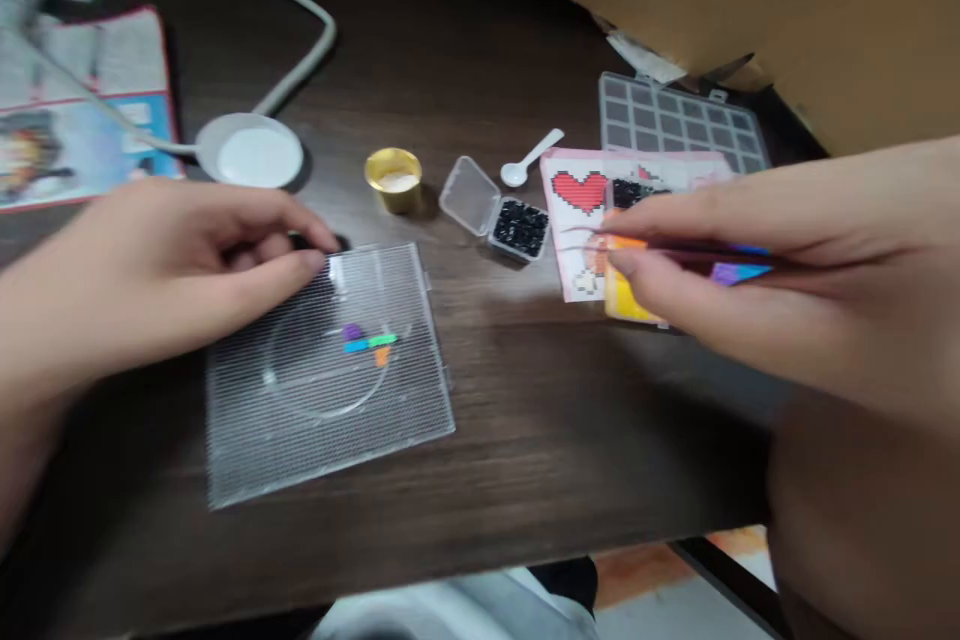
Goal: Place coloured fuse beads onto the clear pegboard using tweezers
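Observation:
A clear square pegboard (390, 400) lies on the dark table, with a small group of purple, blue, green and orange beads (369, 344) on it. My left hand (187, 270) pinches the board's far left edge between thumb and finger. Over at the right, my right hand (757, 270) is closed on tweezers (739, 272), whose blurred tips stick out to the left over a pattern card (574, 270) with a red heart. Below that hand, a case with yellow and orange contents (628, 295) is partly hidden. I cannot tell if the tips hold a bead.
An opened small box of black beads (521, 228), a white spoon (531, 160) and a gold cup (394, 182) stand past the board. A compartment tray (675, 125) lies at the back right. The white lamp (259, 155) and a printed sheet (97, 120) are at left.

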Motion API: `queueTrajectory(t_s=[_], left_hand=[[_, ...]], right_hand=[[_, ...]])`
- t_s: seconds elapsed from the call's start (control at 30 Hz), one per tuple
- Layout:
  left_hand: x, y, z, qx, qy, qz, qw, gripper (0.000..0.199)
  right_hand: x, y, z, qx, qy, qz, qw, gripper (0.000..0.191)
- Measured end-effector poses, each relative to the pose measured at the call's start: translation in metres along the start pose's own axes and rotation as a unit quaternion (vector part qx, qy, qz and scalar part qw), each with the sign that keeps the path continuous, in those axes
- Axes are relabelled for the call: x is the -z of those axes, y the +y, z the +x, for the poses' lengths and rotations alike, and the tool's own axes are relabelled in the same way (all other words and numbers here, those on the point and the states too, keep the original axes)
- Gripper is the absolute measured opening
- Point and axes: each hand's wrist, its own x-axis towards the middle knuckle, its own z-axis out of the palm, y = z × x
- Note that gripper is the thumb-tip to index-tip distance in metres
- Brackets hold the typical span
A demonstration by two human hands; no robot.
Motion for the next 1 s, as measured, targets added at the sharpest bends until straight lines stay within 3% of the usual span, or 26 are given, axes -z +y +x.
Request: queueTrajectory(t_s=[0.07,0.13,0.23,0.37,0.5,0.8,1.0], left_hand=[[0.002,0.019,0.001,0.004,-0.01,-0.05,0.999,0.028],[0.002,0.032,0.001,0.002,-0.009,-0.063,0.998,0.022],[0.002,0.039,-0.001,0.012,-0.012,-0.075,0.997,0.026],[-0.001,0.033,0.001,-0.024,-0.007,-0.094,0.995,0.024],[-0.003,0.027,0.004,-0.061,0.006,-0.089,0.994,0.022],[0.002,0.033,0.005,-0.031,-0.013,-0.049,0.998,0.026],[0.002,0.03,0.01,-0.02,-0.028,-0.084,0.996,0.025]], right_hand=[[-0.025,-0.015,0.007,0.071,-0.001,0.012,0.997,0.016],[-0.049,-0.03,0.012,0.105,-0.043,0.101,0.988,0.016],[-0.081,-0.044,0.018,0.09,-0.094,0.24,0.962,0.019],[-0.106,-0.047,0.024,0.033,-0.124,0.297,0.946,0.021],[-0.11,-0.039,0.024,0.032,-0.124,0.291,0.948,0.021],[-0.108,-0.026,0.022,0.025,-0.116,0.284,0.952,0.019],[-0.109,-0.028,0.024,0.034,-0.11,0.308,0.944,0.016]])
